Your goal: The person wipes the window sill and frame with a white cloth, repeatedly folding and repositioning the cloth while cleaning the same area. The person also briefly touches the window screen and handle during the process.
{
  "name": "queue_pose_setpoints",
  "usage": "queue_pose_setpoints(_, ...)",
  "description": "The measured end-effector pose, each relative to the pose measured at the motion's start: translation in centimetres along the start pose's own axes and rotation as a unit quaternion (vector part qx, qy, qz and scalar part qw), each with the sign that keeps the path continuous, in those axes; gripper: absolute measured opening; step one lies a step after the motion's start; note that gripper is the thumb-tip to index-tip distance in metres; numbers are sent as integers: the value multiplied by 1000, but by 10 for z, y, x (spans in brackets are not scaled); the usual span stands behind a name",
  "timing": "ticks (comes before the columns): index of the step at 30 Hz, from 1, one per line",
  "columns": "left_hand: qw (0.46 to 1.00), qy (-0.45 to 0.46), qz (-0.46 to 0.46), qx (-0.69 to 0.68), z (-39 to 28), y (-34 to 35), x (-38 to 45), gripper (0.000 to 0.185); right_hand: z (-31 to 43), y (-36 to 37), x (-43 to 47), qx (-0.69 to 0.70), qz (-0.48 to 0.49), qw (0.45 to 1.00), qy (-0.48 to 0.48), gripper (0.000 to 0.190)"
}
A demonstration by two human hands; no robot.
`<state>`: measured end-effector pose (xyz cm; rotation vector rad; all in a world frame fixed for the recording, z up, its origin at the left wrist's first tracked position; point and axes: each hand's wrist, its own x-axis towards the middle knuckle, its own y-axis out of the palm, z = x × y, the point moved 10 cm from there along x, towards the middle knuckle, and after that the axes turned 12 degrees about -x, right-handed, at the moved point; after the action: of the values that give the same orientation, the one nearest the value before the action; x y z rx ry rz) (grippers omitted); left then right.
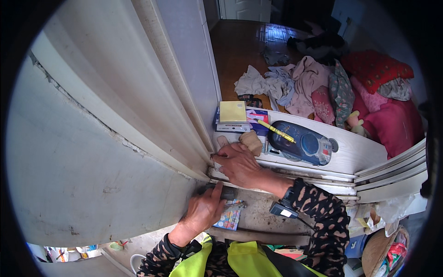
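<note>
My right hand (238,164) reaches over the white window track (311,177), its thumb and fingers bent together at the left corner of the frame. A small pale scrap (217,167) shows beneath those fingers; whether they grip it is unclear. Lower down, my left hand (204,211) is at the outer ledge (258,214) with its index finger pointing up toward the track. By that finger lies a dark block-like object (226,192), partly covered, so I cannot tell if the hand holds it. A colourful patterned sheet (228,220) lies beside the left hand.
On the inner sill (353,152) are a blue plastic case (294,138), a yellow pen (277,131), stacked boxes (232,112) and a crumpled brown piece (252,142). Clothes (308,83) and pillows (377,69) are heaped beyond. A wall (104,166) borders the left; a basket (377,254) stands lower right.
</note>
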<state>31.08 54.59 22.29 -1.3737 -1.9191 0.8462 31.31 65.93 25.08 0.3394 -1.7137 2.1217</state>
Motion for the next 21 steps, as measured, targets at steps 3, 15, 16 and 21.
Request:
queue_pose_setpoints(3,1000,-8,7,5,1,1,0,56,-2,12,7,16,118,993,-17,36)
queue_pose_setpoints(15,1000,-15,13,5,1,0,1,54,-5,28,-4,-107,312,941,-75,35)
queue_pose_setpoints(16,1000,-24,16,-1,3,0,1,54,-8,25,-11,-108,321,938,-66,34)
queue_pose_setpoints(21,1000,-5,1,2,-3,-2,1,53,-11,7,-27,-87,291,952,-32,29)
